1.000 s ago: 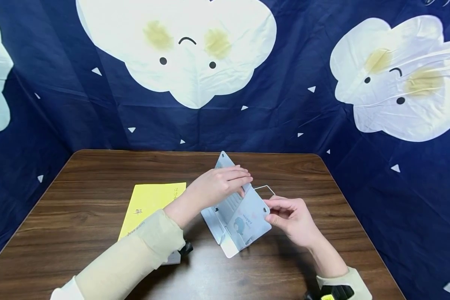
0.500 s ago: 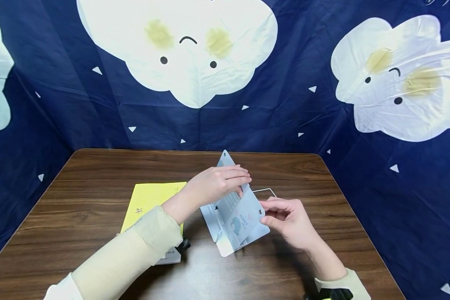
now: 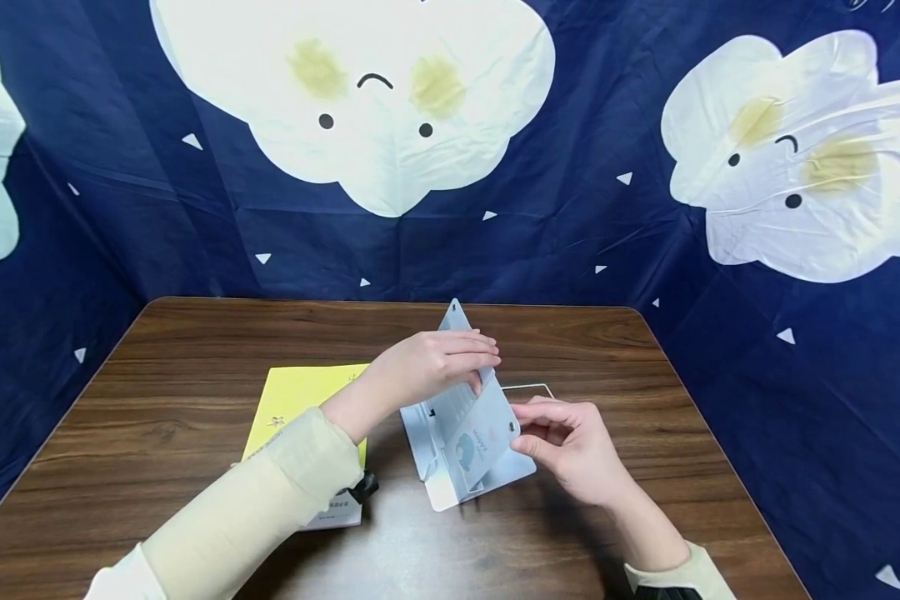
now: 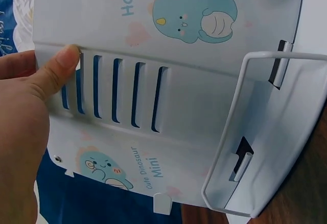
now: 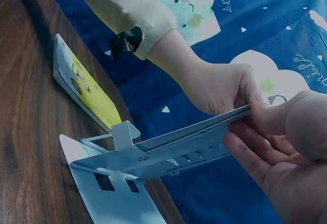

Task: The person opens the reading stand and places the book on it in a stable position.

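Observation:
A pale blue metal book stand (image 3: 487, 433) with dinosaur prints stands unfolded on the table, its back panel raised from a flat base. My left hand (image 3: 435, 362) grips the panel's top edge. In the left wrist view its thumb (image 4: 64, 65) lies on the printed face beside a row of slots, other fingers behind. My right hand (image 3: 577, 446) pinches the panel's right-hand flap near its corner hole, thumb in front and fingers behind. That flap stands folded inward at an angle. A white wire frame (image 4: 223, 137) crosses the panel's lower part.
Left of the stand lies a yellow book (image 3: 300, 404), partly under my left forearm. A pale printed corner (image 3: 337, 512) shows below it. The wooden table (image 3: 195, 367) ends at a dark blue cloth backdrop (image 3: 570, 233) with white clouds.
My right hand has moved a little to the left, swinging the right flap inward. The left hand keeps its grip on the top edge, shifting slightly left.

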### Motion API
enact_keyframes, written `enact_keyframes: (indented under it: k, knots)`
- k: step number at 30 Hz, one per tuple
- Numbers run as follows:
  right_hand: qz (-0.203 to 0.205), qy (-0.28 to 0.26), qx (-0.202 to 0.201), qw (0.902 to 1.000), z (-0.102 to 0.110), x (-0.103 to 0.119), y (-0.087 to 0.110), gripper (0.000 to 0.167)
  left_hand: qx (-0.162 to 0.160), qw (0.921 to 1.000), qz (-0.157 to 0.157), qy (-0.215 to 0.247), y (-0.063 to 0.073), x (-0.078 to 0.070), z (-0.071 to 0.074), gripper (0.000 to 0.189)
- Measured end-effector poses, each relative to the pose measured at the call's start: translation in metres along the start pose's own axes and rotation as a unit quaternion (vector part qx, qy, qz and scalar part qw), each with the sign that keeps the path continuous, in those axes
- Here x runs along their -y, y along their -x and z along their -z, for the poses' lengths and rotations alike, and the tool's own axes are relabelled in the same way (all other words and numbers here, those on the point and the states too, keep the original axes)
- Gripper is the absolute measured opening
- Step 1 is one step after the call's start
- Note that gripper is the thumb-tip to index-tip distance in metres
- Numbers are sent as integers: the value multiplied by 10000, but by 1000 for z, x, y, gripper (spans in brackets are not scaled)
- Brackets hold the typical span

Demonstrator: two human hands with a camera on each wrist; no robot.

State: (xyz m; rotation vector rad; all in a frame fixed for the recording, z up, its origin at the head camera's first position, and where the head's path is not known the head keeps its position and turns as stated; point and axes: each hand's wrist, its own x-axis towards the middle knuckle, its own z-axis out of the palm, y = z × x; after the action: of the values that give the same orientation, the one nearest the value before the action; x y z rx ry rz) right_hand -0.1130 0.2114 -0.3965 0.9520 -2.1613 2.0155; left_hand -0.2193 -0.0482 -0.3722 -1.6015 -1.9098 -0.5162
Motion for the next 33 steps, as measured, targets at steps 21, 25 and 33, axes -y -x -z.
enact_keyframes:
  k: [21, 25, 33]
  knots:
    - [300, 798, -257, 9960, -18, 15, 2, 33, -357, 9987, -310, 187, 4, 3, -9, 50]
    - [348, 899, -318, 9948, -21, 16, 1, 33, -398, 9981, -211, 421, 4, 4, -10, 50]
    - [287, 1026, -456, 9933, -24, 15, 2, 33, -444, 9969, -88, 646, 5, 6, -12, 47]
